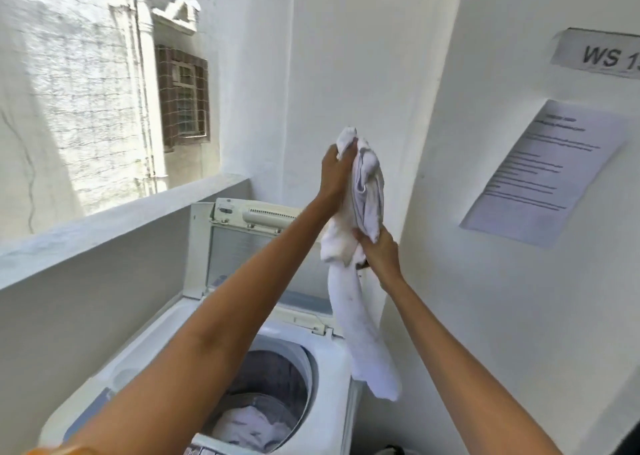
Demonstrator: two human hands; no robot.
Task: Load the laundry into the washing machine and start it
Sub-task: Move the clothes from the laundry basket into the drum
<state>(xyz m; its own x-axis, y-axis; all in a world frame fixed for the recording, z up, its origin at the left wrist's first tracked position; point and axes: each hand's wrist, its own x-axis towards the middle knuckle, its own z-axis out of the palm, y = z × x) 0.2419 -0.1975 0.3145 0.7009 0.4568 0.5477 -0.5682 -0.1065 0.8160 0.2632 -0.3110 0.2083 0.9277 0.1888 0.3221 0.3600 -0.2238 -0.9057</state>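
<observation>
Left hand (335, 174): raised high above the machine, fingers curled round the top of a white garment (360, 246), which we hold bunched at its upper end.

Right hand (379, 253): lower and just beside the left forearm, gripping the same garment at its middle, fingers closed into the fabric.

White garment: stretched between our two hands, its loose tail hanging down past the right rim of the washing machine (332, 361) and ending in front of the wall beside it. We cannot tell what kind of garment it is.

Washing machine: white top-loader below our arms, lid (221, 246) tilted up and back against the corner. The drum (277, 382) is open to view.

Laundry in the drum (252, 427): pale, crumpled cloth lying at the bottom, well below the held garment.

Printed notice (543, 174): a sheet of text fixed to the right wall, too blurred to read.

Label (599, 56): a strip above the notice reading "WS 1", cut off by the frame edge.

Ledge (114, 222): white sill to the left, with a netted opening above it showing a neighbouring building's window (183, 97).
</observation>
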